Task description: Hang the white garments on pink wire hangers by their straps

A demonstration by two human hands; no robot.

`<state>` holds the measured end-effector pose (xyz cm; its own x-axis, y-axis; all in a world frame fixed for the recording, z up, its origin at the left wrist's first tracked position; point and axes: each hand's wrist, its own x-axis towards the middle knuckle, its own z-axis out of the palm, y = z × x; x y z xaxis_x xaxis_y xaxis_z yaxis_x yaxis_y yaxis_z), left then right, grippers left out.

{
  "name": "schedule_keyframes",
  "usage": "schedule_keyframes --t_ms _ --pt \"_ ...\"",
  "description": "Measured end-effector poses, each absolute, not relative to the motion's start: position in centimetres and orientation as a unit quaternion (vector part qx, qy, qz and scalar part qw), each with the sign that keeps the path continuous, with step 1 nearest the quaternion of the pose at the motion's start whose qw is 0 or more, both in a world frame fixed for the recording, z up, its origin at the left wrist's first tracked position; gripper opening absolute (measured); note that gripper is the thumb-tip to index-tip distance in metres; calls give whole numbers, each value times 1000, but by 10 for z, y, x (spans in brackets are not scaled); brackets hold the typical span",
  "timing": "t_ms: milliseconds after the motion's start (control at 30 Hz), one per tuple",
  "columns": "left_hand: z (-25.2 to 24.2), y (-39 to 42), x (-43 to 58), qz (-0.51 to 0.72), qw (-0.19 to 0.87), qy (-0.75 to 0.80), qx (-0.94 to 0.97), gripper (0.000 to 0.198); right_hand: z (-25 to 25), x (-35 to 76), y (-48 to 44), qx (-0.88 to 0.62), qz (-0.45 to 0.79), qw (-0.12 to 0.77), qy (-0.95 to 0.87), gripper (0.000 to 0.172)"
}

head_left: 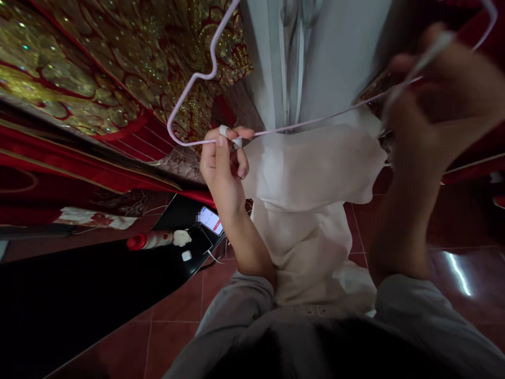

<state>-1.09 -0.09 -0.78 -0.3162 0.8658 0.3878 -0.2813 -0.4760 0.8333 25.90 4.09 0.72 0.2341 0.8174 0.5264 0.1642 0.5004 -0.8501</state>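
A pale pink clothes hanger (191,87) stretches across the upper view, its long lower bar level in front of me. My left hand (224,158) pinches that bar near its left corner, thumb against the fingers. A bit of white strip (223,130) shows at those fingertips, against the bar. My right hand (442,100), smeared by motion, is raised near the hanger's right end. Another length of white strip (418,68) runs across its fingers and hangs down. Whether the two white pieces join is not visible.
Red garments with gold sequins (114,58) hang at left. Grey-white fabric (335,47) hangs ahead. On a black table (79,295) lie a lit phone (212,220), a red-capped bottle (152,240) and a small white case (187,256). Red tiles (177,300) cover the floor.
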Motion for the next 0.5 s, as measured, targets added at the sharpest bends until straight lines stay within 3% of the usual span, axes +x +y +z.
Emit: schedule_keyframes --t_ms 133,200,300,400,500 --pt "-13 1 -16 758 370 327 426 17 7 224 26 -410 212 580 -671 60" --pt "-22 4 -30 779 323 338 418 11 3 224 24 -421 221 582 -659 63" --pt "-39 10 -62 827 204 340 399 26 -2 230 20 -420 242 598 -638 67" --pt "-45 17 -86 838 104 340 413 22 -2 232 16 -423 255 599 -631 67" --pt "-29 22 -89 801 79 351 478 22 -2 231 15 -402 256 593 -649 69"
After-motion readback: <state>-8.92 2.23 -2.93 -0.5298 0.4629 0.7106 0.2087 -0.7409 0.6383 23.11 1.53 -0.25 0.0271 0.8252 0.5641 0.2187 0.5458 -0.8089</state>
